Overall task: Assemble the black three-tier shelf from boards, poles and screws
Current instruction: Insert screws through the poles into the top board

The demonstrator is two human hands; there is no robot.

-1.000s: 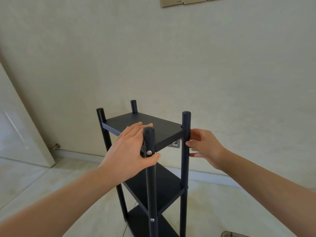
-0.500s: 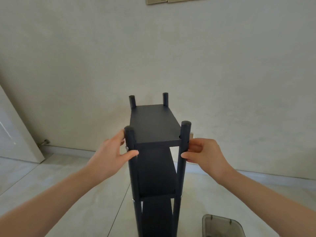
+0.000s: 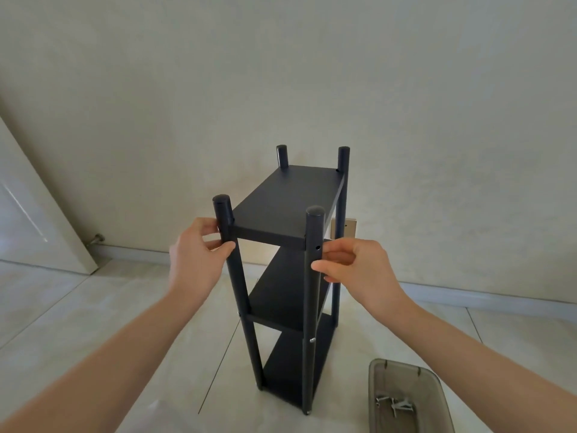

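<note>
The black three-tier shelf stands upright on the tiled floor in front of me, narrow end toward me, with all three boards fixed between its poles. My left hand grips the near left pole just below the top board. My right hand pinches the near right pole at the same height, beside an open screw hole. A silver screw head shows lower on that pole.
A smoky clear plastic tray with several screws lies on the floor at the lower right. A white door leans at the left. The wall and skirting run close behind the shelf.
The shelf has been turned further, its far end now swung to the right. Both hands stay on the near poles. My view has tilted down, showing the tray and shelf feet.
</note>
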